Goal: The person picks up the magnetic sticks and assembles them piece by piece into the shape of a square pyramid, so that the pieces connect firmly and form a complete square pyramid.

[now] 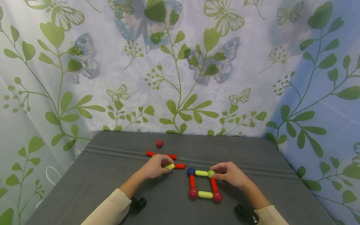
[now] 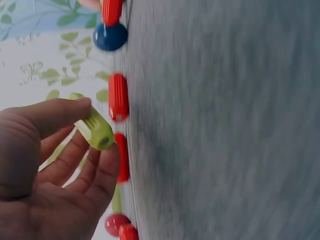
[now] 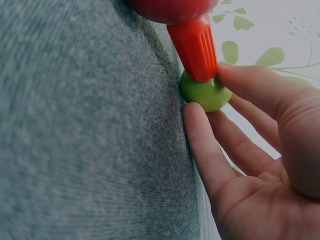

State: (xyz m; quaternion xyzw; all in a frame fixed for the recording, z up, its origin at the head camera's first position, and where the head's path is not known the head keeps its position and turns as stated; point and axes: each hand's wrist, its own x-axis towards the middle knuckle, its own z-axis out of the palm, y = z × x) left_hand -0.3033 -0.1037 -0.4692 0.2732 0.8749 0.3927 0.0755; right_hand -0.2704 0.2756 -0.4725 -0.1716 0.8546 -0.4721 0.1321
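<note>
My left hand (image 1: pixel 154 166) pinches a yellow-green ridged rod (image 2: pixel 95 127) between thumb and fingers, held above the table. In the head view, a square of rods and balls lies to its right. The square's corners are a blue ball (image 1: pixel 191 171), a green ball (image 1: pixel 211 173) and two red balls (image 1: pixel 193 193). Red rods (image 1: pixel 214 184) form its sides; yellow-green rods (image 1: pixel 205 194) form its far and near edges. With thumb and fingertips, my right hand (image 1: pixel 230 174) grips the green ball (image 3: pixel 206 94) at the far right corner, where a red rod (image 3: pixel 195 50) joins it.
Beyond the left hand lie loose red rods (image 1: pixel 180 166) and a single red ball (image 1: pixel 159 143). The grey table (image 1: pixel 118 175) ends at a leaf-and-butterfly patterned curtain (image 1: pixel 135 103). Dark wrist gear (image 1: pixel 137 203) sits below each hand.
</note>
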